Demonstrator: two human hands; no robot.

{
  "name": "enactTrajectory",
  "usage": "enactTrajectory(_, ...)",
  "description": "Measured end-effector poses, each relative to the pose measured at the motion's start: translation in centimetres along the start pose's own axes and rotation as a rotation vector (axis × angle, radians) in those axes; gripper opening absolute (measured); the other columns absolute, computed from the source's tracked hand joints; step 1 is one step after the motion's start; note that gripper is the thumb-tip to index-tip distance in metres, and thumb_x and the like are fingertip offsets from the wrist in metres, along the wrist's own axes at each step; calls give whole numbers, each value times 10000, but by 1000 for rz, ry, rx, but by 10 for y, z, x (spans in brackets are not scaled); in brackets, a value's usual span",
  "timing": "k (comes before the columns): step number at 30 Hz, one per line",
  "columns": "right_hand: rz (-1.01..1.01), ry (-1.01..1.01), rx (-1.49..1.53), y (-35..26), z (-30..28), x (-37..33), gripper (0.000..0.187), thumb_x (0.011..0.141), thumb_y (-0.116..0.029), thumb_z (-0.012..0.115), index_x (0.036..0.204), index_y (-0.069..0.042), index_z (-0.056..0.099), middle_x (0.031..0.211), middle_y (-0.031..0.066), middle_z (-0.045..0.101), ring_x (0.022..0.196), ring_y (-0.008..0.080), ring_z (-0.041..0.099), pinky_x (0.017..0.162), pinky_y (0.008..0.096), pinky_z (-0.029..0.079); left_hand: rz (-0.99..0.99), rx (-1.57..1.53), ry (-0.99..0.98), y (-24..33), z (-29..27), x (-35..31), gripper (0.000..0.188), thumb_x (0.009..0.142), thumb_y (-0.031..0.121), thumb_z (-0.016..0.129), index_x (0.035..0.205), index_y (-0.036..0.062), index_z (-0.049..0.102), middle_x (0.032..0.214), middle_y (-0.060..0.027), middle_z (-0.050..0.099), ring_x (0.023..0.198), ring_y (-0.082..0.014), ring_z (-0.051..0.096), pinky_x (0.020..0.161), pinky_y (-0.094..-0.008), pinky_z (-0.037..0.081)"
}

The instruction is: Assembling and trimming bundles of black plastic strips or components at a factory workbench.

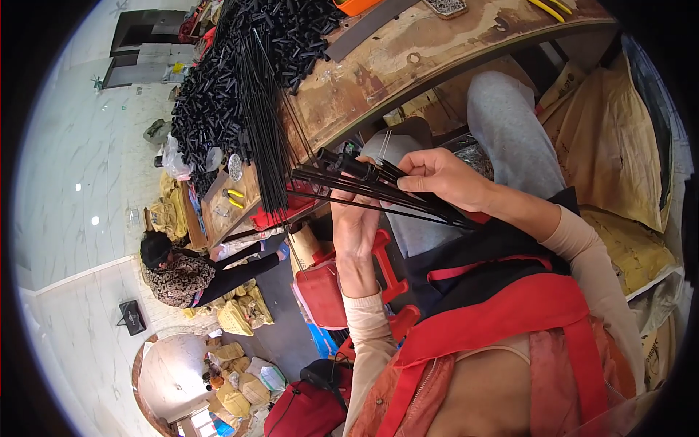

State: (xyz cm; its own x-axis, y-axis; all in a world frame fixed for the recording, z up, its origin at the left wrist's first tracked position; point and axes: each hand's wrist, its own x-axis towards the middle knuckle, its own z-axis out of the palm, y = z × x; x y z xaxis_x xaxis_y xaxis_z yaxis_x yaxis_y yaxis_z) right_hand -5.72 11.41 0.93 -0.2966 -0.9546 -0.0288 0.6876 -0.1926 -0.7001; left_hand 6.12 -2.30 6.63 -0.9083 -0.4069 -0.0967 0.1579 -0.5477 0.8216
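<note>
A bundle of thin black rods [408,202] lies across my lap, joined near a black tubular hub [355,166] and looking like a folded umbrella frame. My left hand [351,222] is wrapped round the bundle from below, near the hub; rods hide part of its fingers. On the bundle's other side, thumb and fingers of my right hand [445,178] pinch some of the rods. More long black rods [263,138] lie in a thick sheaf over the table's edge, their ends hanging close to my left hand. Beside them is a large heap of short black tubular pieces [211,109].
The worn wooden table [378,91] carries yellow-handled pliers [234,198], a dish of small metal parts [235,167], and an orange container [355,6]. Red plastic stools [389,266] stand below it. Another person [182,273] is at the far left, near yellow sacks [237,313].
</note>
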Motion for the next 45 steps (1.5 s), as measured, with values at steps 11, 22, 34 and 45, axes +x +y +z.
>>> enactTrajectory(11, 93, -67, 118, -3, -8, 1, 136, 871, -32, 663, 990, 23, 627, 894, 40, 658, 822, 84, 616, 761, 214, 483, -94, 9, 46, 1, -1, 0, 333, 891, 21, 601, 1209, -23, 516, 1043, -64, 589, 894, -141, 610, 745, -256, 530)
enactTrajectory(22, 41, -58, 273, 4, -14, -8, 126, 868, -13, 659, 987, 27, 650, 916, 50, 668, 834, 102, 629, 770, 224, 491, -143, -52, -58, -18, -11, 20, 397, 981, 205, 503, 1347, 53, 469, 1145, -86, 592, 1067, -240, 579, 906, -350, 518)
enactTrajectory(34, -346, 332, 95, 1, 24, -23, 110, 856, -65, 696, 930, 14, 680, 883, 4, 653, 826, 44, 572, 735, 194, 449, 326, 646, 242, -27, 63, 2, 230, 904, 93, 635, 1096, -18, 574, 1011, -124, 674, 938, -205, 651, 872, -313, 503)
enactTrajectory(45, -353, 223, 89, 2, 21, -20, 161, 882, -17, 649, 1037, 14, 619, 966, 25, 643, 911, 78, 586, 837, 232, 461, 317, 427, 301, -28, 54, 1, 169, 828, 53, 739, 920, 25, 599, 862, 7, 602, 777, -78, 539, 723, -216, 447)
